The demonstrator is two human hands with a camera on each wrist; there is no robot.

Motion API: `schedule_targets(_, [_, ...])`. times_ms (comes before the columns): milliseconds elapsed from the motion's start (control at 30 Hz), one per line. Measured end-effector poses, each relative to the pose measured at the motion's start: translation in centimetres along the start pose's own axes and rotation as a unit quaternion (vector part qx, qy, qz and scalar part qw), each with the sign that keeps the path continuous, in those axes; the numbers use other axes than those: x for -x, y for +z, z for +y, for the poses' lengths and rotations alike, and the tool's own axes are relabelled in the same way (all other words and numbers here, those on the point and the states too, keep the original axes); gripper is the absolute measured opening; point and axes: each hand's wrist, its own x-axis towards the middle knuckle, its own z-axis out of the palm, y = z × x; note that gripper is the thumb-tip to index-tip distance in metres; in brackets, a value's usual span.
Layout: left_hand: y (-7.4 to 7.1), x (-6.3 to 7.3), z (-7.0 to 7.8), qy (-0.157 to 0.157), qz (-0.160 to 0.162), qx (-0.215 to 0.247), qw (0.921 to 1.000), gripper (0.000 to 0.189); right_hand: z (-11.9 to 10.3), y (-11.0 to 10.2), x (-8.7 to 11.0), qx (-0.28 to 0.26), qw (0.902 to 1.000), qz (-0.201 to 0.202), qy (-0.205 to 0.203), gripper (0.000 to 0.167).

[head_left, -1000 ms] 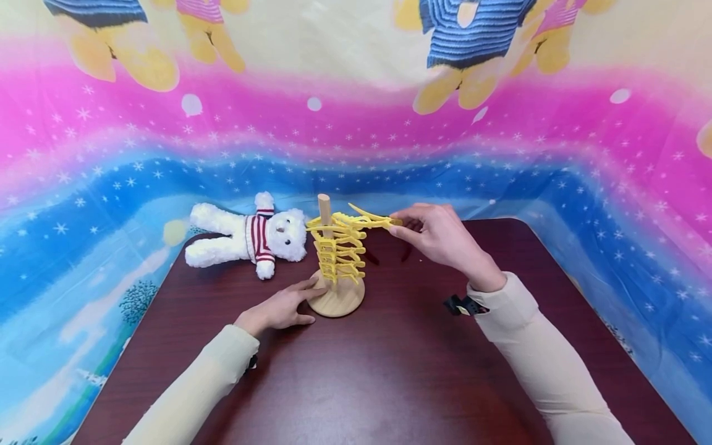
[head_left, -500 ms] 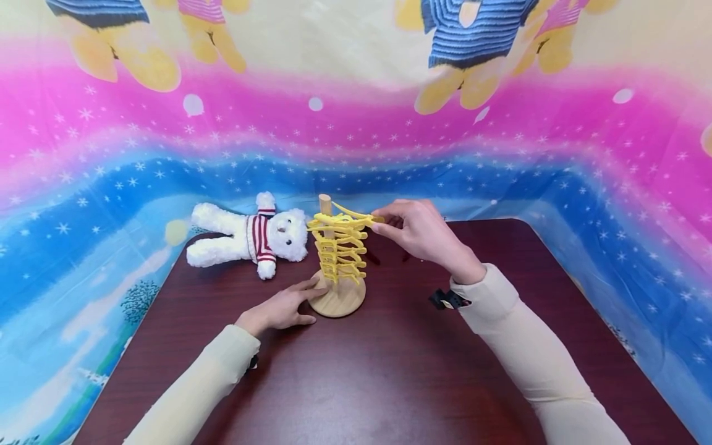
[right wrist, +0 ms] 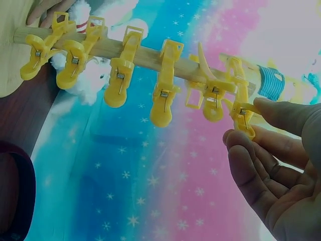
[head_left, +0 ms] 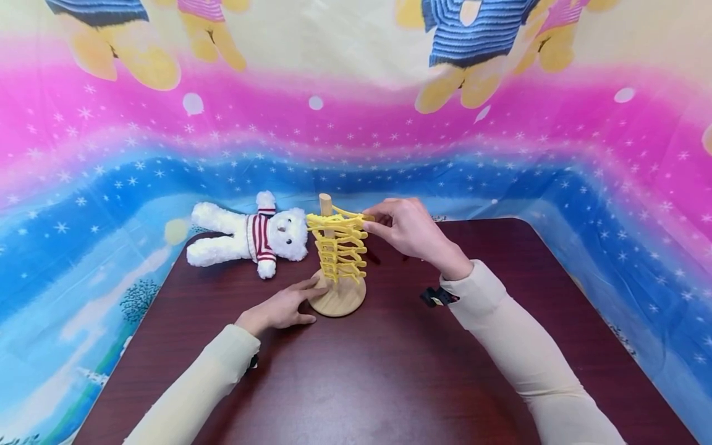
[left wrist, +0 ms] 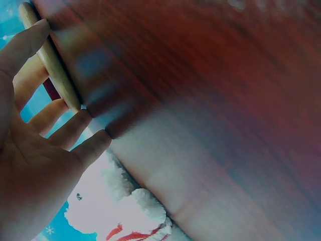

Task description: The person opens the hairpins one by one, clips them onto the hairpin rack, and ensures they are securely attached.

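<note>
A wooden post (head_left: 326, 204) stands upright on a round wooden base (head_left: 338, 301). Several yellow spring clips (right wrist: 120, 83) grip the post one above another. My right hand (head_left: 410, 230) is at the post's upper end. Between thumb and fingers it pinches the handle of a yellow clip (right wrist: 242, 114), whose other end reaches the post; whether it bites the wood cannot be told. My left hand (head_left: 282, 306) rests on the left side of the base with its fingers extended, also visible against the base's edge (left wrist: 61, 75) in the left wrist view.
A white plush bear (head_left: 286, 236) in a red-striped sweater lies on its back left of the post, its head close to the clips. The dark brown table (head_left: 356, 383) meets a patterned cloth backdrop (head_left: 356, 123) behind and on both sides.
My right hand has moved left toward the post, bringing the pinched yellow clip from beside the post to its upper end. My left hand and the bear have stayed in place.
</note>
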Motion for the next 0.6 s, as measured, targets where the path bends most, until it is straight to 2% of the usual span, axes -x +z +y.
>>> schedule_targets(200, [0.0,0.1,-0.1,-0.002,-0.001,0.001,1.0000,0.070,-0.1,0.1,-0.3,0.000,1.0000,-0.004,0.005,0.025])
schedule_targets(600, [0.0,0.0,-0.1,0.003,0.002,-0.003,1.0000,0.070,-0.6,0.4,-1.2,0.008,0.9996,0.012,-0.023,0.025])
